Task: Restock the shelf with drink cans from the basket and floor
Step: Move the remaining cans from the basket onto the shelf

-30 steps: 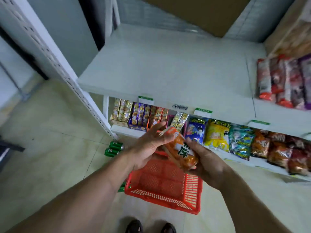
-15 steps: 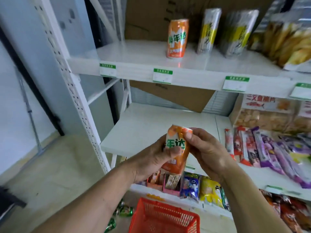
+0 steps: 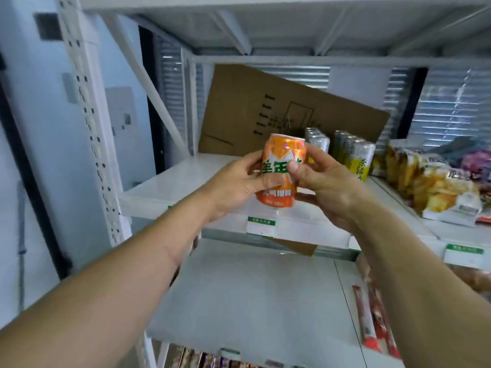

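An orange drink can (image 3: 279, 152) with green lettering stands upright between both hands, just in front of the white upper shelf (image 3: 170, 181). My left hand (image 3: 239, 181) grips its left side, thumb across the label. My right hand (image 3: 326, 181) grips its right side, thumb on the front. The can's base hangs a little above the shelf's front edge. Behind it on the shelf stand shrink-wrapped packs of silver and yellow cans (image 3: 356, 155). The basket and the floor cans are out of view.
A sheet of cardboard (image 3: 265, 110) leans at the back of the upper shelf. Snack bags (image 3: 438, 187) fill the shelf's right end. The lower shelf (image 3: 252, 301) bears red sachets (image 3: 372, 314) at its right. A perforated white post (image 3: 90, 128) stands on the left.
Both hands have lifted the orange can from above the basket up to the upper shelf and turned it upright. The view has risen with it, and the basket has dropped out of sight.
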